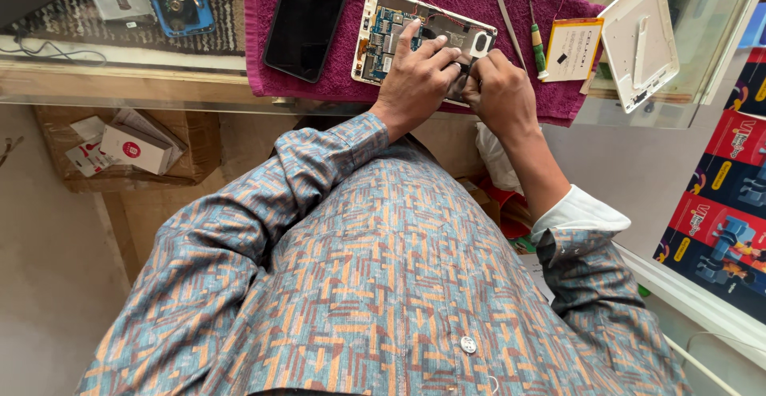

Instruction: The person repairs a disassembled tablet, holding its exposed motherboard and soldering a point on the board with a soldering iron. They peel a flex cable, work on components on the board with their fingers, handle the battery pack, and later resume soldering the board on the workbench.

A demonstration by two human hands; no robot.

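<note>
An opened tablet (391, 25) with its circuit board and metal shield bared lies on a magenta towel (335, 77) on a glass counter. My left hand (415, 77) rests flat on the tablet, fingers spread over the board. My right hand (501, 89) is closed at the tablet's near right corner, pinching something small that I cannot make out. The white back cover (638, 41) lies to the right, off the towel.
A black screen panel (307, 17) lies left of the tablet. Tweezers (511, 29), a green-handled screwdriver (538, 41) and a flat battery pack (572, 49) lie to its right. A blue phone shell (179, 1) sits far left. Cardboard boxes stand under the counter.
</note>
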